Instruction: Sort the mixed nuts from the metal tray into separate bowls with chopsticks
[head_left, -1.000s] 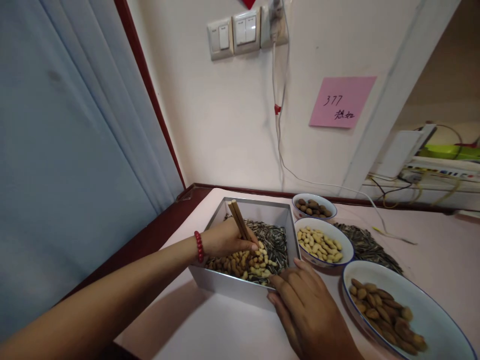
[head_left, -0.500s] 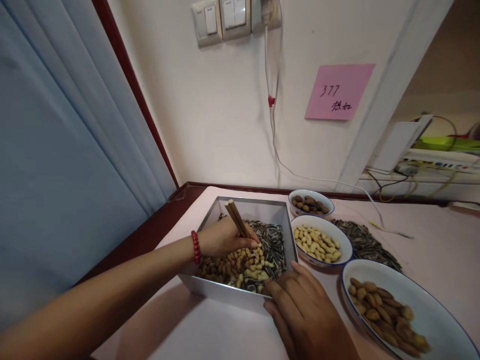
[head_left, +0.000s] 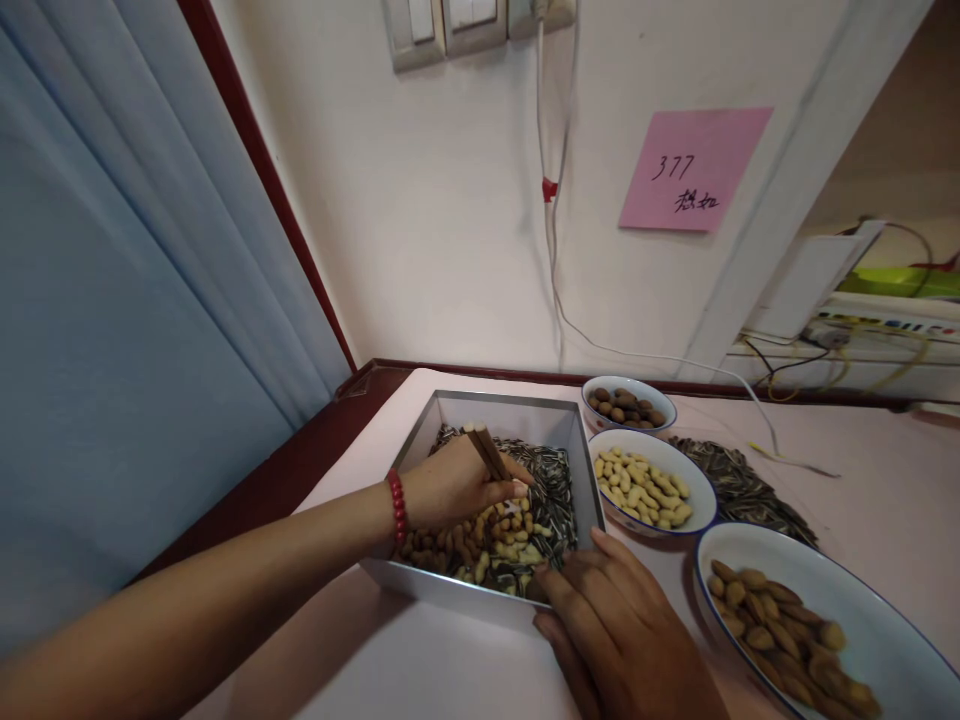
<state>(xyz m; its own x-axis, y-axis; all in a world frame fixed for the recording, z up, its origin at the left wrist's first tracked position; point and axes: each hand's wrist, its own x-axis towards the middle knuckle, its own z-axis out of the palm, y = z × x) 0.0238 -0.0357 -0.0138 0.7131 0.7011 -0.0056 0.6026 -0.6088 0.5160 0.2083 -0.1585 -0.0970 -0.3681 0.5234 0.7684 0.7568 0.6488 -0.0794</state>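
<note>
My left hand (head_left: 457, 482), with a red bead bracelet (head_left: 397, 508) at the wrist, is closed around a pair of wooden chopsticks (head_left: 487, 452) inside a grey square box (head_left: 517, 405). The chopsticks tilt, and my fingers hide their lower ends. Under the hand lie peanuts (head_left: 517, 550) in the shell, with striped sunflower seeds (head_left: 553, 500) behind and to the right. My right hand (head_left: 619, 625) grips the box's near right corner, fingers over the rim and thumb outside. Its fingers cover part of the contents there.
Right of the box stand a bowl of peanuts (head_left: 705, 500), a bowl of brown nuts (head_left: 667, 405) behind it, and a large bowl of almonds (head_left: 847, 570) nearest me. Sunflower seeds (head_left: 750, 490) lie piled on the pink tabletop. A white cable (head_left: 675, 358) runs down the wall onto it.
The chopsticks' upper ends have sunk lower and shifted slightly right with my left hand. My right hand stays on the box corner. The whole view has shifted a little.
</note>
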